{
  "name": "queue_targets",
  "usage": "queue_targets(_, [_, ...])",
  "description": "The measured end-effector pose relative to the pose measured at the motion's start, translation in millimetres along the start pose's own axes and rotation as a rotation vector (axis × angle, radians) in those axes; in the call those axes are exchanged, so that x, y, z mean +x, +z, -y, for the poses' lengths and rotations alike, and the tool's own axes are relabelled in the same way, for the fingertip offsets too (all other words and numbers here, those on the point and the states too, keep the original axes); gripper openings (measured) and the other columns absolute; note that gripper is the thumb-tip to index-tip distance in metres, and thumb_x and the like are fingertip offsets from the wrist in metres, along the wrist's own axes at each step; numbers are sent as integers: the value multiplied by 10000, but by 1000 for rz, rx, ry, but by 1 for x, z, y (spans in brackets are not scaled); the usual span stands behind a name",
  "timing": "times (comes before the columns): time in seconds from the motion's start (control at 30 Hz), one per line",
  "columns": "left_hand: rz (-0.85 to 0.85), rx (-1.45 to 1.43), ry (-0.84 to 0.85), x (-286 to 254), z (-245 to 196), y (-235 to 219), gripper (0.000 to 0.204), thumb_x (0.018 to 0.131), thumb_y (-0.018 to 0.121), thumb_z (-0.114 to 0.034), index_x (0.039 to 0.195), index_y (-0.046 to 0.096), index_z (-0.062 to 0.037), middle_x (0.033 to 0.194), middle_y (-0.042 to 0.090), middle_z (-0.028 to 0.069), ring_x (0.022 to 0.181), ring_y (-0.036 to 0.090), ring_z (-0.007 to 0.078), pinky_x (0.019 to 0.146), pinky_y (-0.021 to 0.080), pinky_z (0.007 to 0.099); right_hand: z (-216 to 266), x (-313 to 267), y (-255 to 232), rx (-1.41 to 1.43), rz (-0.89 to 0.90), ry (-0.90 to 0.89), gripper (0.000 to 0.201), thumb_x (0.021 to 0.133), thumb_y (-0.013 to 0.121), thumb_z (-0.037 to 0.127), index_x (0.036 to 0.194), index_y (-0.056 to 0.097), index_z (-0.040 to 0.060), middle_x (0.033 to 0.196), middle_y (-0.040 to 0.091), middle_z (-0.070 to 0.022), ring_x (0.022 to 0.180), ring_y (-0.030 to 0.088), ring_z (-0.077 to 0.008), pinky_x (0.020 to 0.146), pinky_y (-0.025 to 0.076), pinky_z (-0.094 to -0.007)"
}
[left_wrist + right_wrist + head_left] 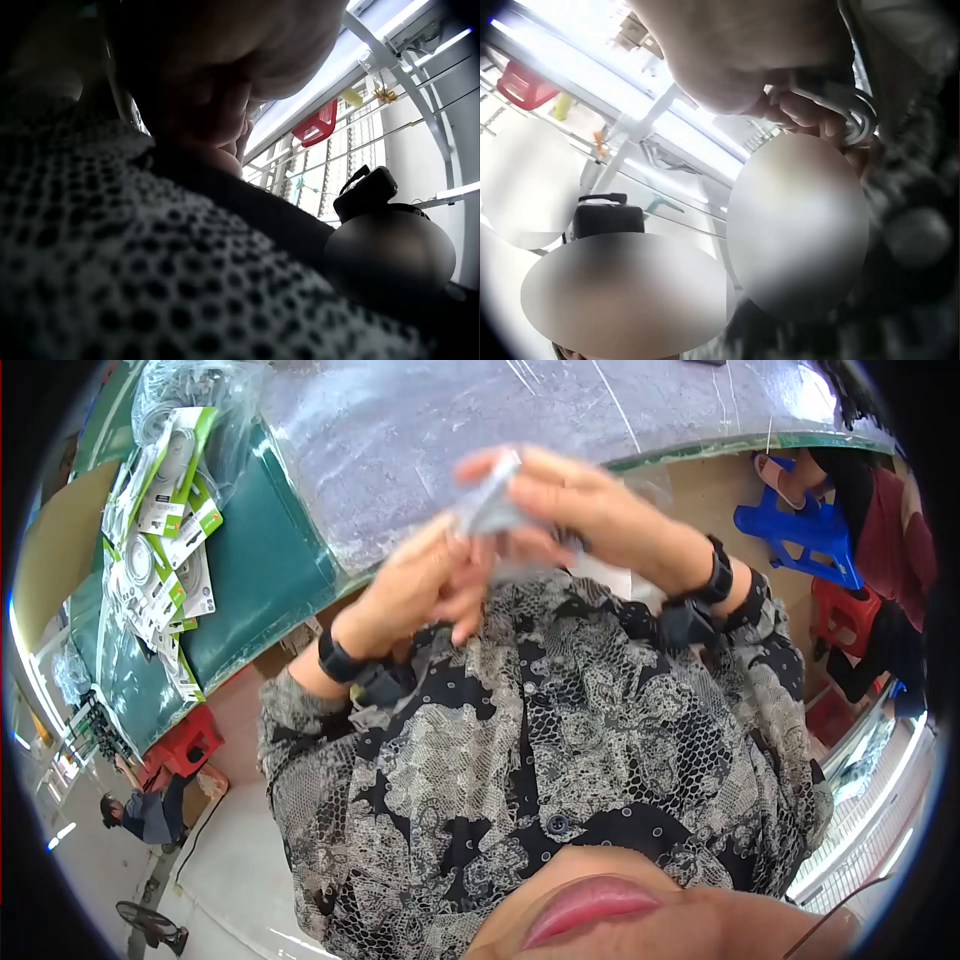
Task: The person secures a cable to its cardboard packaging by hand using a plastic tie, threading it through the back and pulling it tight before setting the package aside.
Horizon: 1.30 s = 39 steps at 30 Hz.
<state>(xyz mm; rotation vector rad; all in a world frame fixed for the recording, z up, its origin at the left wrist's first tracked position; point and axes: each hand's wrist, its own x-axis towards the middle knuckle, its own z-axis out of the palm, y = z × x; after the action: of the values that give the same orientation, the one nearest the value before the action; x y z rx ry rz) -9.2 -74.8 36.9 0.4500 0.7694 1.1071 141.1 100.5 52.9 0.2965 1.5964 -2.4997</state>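
A coiled grey-white cable point(861, 112) shows its loops by the curled fingers in the right wrist view. In the head view it is a blurred, shiny grey shape point(492, 505) between both hands, in front of the chest. My right hand point(585, 500) grips it from the right, its fingers bent over the top. From the left, my left hand point(415, 580) pinches its near side, with some fingers pointing down toward the shirt. The left wrist view has that hand's curled fingers point(229, 124) dark, and the cable is hidden there.
Flat packs with green edges and coiled cables point(160, 560) lie piled on the green table point(265, 530) at left, beside a clear plastic bag point(200, 385). A grey mat point(400, 420) lies ahead. At right stand a blue stool point(800, 525) and a seated person's legs point(885, 550).
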Motion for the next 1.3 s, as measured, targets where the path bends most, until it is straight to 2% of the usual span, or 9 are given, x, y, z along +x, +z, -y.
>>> queue_targets(0.07, [71,185,-271,-23,-9,10,351,987,385,-420,991,478,-82,822,481,13,489,447,76,451,425,222,-17,-20,21,-17,74,3,453,963,467,406,1244,445,51,884,516,-2,793,493,-51,644,416,-219])
queue_targets(0.17, [235,286,-290,-36,13,25,378,976,404,-456,1001,509,-93,831,478,-9,625,446,49,533,383,190,-12,-42,33,80,221,93,394,962,489,349,1215,449,49,891,518,-11,798,484,-55,683,403,-208])
queue_targets(0.3, [165,375,19,-42,14,38,500,955,364,-549,963,527,-76,779,439,-69,677,387,31,576,329,181,-18,-48,36,-3,254,139,338,964,501,301,1189,457,53,884,538,-12,805,498,-53,684,397,-209])
queue_targets(0.47, [-9,90,-434,-29,10,25,523,938,308,-608,802,458,-126,719,424,-40,474,329,38,416,290,204,-10,-34,24,94,180,310,373,959,508,331,1202,460,51,893,554,-24,811,539,-90,668,434,-230])
queue_targets(0.6, [-26,-466,-68,7,-14,-6,449,973,273,-529,785,403,-143,675,345,-47,398,266,56,353,261,214,-3,-5,-22,-251,-38,-206,466,954,523,315,1309,407,35,960,556,-62,825,568,-122,723,463,-244])
queue_targets(0.67, [25,-612,183,17,-29,-14,431,978,272,-512,794,398,-143,661,317,-45,392,241,58,346,255,212,6,-3,-44,5,-506,-531,520,961,513,289,1377,347,27,996,561,-70,804,578,-125,738,470,-233])
queue_targets(0.8, [188,-942,362,35,-27,-16,403,974,288,-502,821,399,-146,655,290,-44,400,200,56,354,260,211,-29,-14,-25,-192,-486,-296,507,964,511,259,1372,362,-1,936,567,-61,787,583,-129,736,475,-235])
queue_targets(1.2, [-135,-354,123,43,-49,-27,423,919,412,-543,899,454,-123,672,384,-35,415,245,55,400,321,201,-30,41,-48,355,-287,-229,290,930,581,194,1148,560,5,807,564,-7,649,488,-51,556,410,-181])
queue_targets(1.3, [-475,672,408,44,-121,-47,413,879,563,-476,1009,490,-91,755,501,8,492,411,97,477,398,232,-12,57,-55,373,-384,-323,279,936,570,191,1144,564,6,824,575,-11,652,489,-52,560,407,-177])
